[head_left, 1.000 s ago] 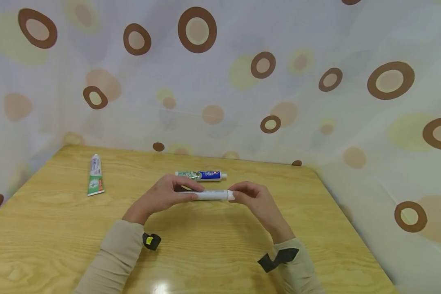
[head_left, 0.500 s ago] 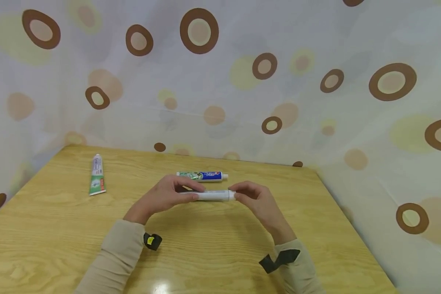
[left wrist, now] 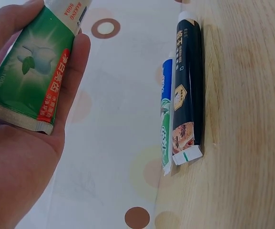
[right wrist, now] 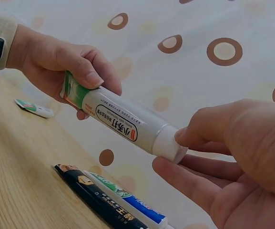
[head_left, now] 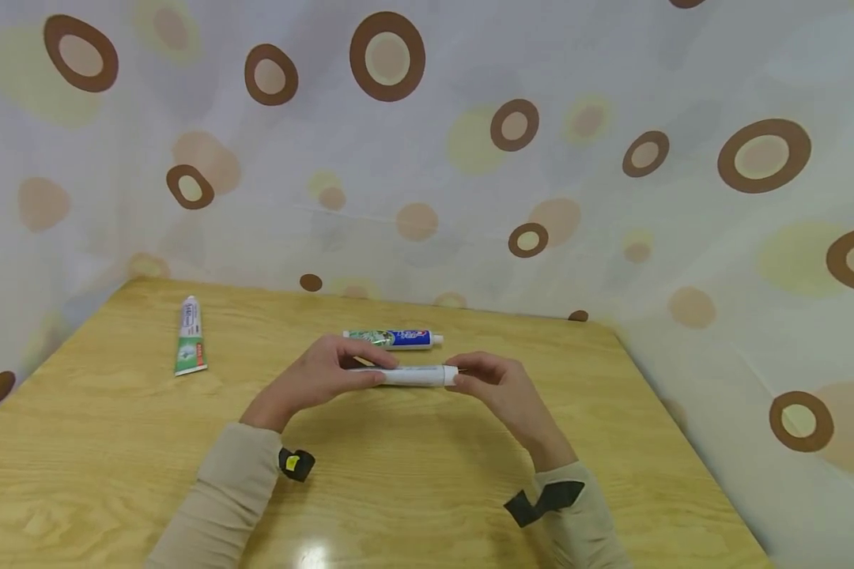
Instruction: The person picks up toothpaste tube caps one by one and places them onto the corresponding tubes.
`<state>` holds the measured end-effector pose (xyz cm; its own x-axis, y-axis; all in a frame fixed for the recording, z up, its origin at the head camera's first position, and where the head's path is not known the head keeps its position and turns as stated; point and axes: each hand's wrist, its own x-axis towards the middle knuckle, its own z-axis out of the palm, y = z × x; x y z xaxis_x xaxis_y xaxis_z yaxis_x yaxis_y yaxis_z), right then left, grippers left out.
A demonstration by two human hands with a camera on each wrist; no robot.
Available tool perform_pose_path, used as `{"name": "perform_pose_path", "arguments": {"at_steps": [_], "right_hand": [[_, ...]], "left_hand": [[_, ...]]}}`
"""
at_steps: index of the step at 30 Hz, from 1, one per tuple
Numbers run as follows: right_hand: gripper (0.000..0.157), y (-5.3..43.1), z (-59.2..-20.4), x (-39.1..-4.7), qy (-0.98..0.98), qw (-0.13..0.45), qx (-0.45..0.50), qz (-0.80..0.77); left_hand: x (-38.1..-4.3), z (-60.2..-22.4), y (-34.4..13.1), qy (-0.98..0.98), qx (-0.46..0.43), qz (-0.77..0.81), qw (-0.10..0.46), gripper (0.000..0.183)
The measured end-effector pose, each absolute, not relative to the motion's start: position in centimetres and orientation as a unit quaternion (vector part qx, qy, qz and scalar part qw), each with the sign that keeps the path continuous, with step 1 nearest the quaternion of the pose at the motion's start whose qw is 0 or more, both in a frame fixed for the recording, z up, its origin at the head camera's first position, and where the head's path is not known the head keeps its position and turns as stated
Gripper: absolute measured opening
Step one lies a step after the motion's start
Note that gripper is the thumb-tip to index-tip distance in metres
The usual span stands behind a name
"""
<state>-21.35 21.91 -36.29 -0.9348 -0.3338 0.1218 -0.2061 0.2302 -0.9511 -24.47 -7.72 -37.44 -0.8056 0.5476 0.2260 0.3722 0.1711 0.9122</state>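
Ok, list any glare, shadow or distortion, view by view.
Head view: white glare spot on the glossy wooden table, edges bowed by the wide lens. Left wrist view: the black toothpaste tube casts a narrow shadow. Right wrist view: the right hand looms large, slightly soft.

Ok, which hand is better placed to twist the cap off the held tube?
Probably the right hand: its fingertips already sit at the white cap, while the left hand grips the tube at its crimped end and can steady it.
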Motion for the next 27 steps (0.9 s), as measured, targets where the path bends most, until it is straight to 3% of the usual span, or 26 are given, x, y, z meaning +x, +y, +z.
{"name": "perform_pose_path", "arguments": {"at_steps": [7,16,27], "right_hand": [[0.034,21.98,-36.41,-21.4,0.773,0.063,-0.177,-0.606],[0.022,21.95,-36.46,-21.45,0.796,0.028,-0.171,-0.58],[0.026,22.1,-36.25,-21.25,0.785,0.043,-0.177,-0.593]], "left_hand": [[-24.22,-37.39,-7.7,0.761,0.307,0.566,0.08,0.02],[-24.4,-37.46,-7.5,0.763,0.309,0.562,0.082,0.02],[-24.54,-37.41,-7.4,0.765,0.306,0.56,0.083,0.019]]}}
